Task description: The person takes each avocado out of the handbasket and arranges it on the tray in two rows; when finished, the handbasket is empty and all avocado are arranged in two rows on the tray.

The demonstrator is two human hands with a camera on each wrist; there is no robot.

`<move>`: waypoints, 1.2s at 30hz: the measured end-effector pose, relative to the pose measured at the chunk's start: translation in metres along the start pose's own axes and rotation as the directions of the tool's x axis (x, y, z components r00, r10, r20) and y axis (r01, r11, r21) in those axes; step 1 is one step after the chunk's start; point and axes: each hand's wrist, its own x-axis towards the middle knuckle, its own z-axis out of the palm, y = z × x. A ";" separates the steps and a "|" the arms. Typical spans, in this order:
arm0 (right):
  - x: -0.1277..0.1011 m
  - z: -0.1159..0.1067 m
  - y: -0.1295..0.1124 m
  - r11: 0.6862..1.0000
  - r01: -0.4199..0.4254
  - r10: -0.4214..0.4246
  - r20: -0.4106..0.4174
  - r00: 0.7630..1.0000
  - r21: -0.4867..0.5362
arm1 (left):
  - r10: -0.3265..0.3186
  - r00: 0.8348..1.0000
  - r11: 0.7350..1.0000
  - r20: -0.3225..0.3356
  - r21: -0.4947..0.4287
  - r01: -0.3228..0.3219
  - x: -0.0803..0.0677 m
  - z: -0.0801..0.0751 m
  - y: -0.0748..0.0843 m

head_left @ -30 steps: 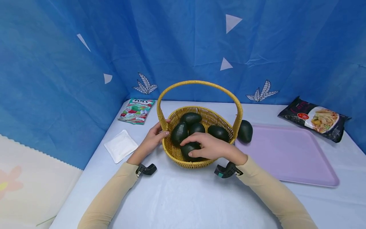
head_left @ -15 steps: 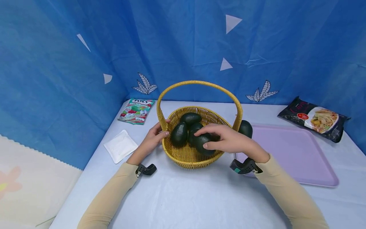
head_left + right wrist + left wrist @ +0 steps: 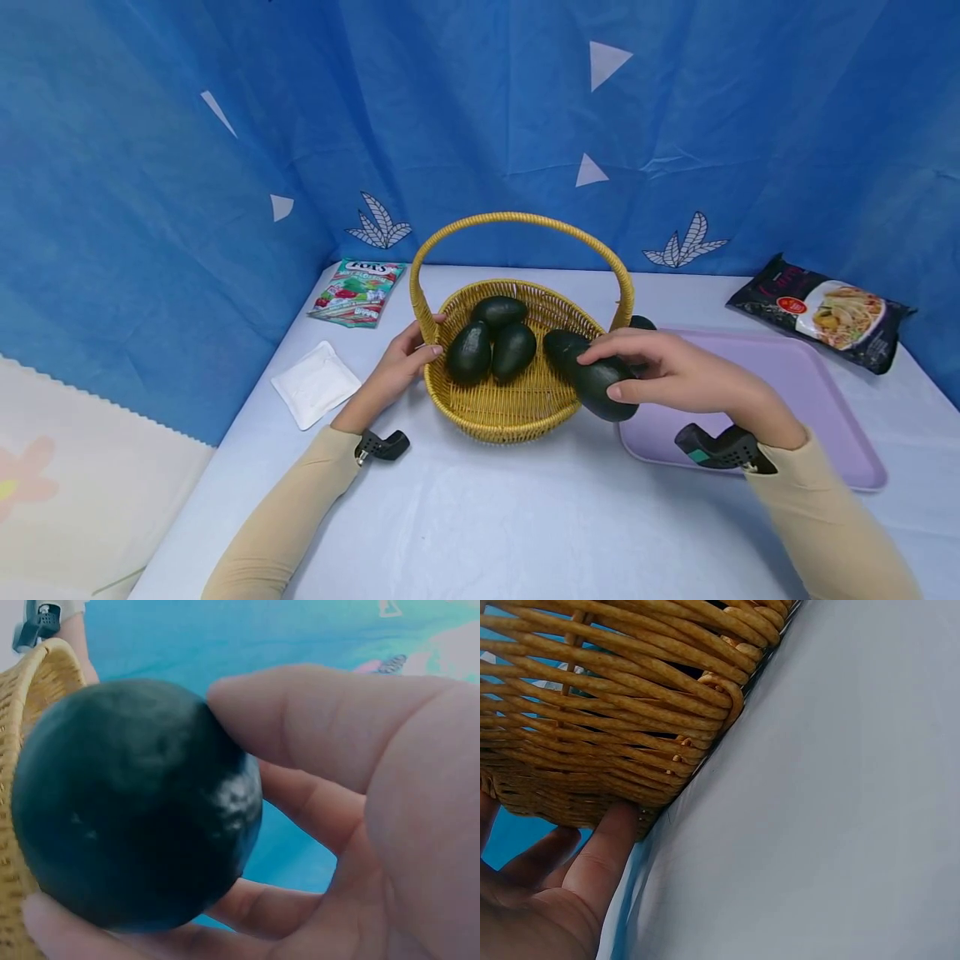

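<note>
Right hand (image 3: 667, 371) half closed, pinches a dark green avocado (image 3: 603, 390) between thumb and fingers, at the right side of the yellow wicker basket (image 3: 495, 433); can't tell if fruit touches rim. Left hand (image 3: 397, 367) partly curled, grips basket's left side at the handle's foot. 4 avocados (image 3: 469, 352) inside, 1 partly hidden. 1 outside avocado (image 3: 641, 323) behind right hand, mostly covered. Lilac tray (image 3: 813, 417) right; white sachet (image 3: 317, 385) left.

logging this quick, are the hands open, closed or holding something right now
Left hand: touching the side of the basket; cannot tell whether it grips.
Right hand: closed, holding an avocado.
</note>
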 end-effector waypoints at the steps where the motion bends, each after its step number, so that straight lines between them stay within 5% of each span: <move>1: -0.004 -0.002 0.000 1.000 0.009 -0.009 0.005 1.000 0.015 | 0.002 1.000 1.000 0.001 0.003 -0.002 0.000 0.000 0.000; 7: -0.032 -0.017 0.009 0.999 0.021 -0.021 -0.008 1.000 0.046 | 0.005 1.000 1.000 0.001 -0.004 -0.005 0.000 0.000 -0.001; 13: -0.059 -0.035 0.027 0.994 -0.108 0.109 -0.090 0.990 0.018 | 0.000 1.000 1.000 -0.004 -0.008 0.000 0.000 0.000 0.000; 25: -0.089 -0.065 0.061 0.926 -0.377 0.372 -0.268 0.889 0.034 | -0.017 1.000 1.000 -0.003 -0.013 0.017 -0.001 0.001 0.003; 36: -0.096 -0.078 0.109 0.887 -0.452 0.456 -0.346 0.820 0.096 | -0.013 1.000 1.000 0.001 -0.017 0.013 0.000 0.000 0.001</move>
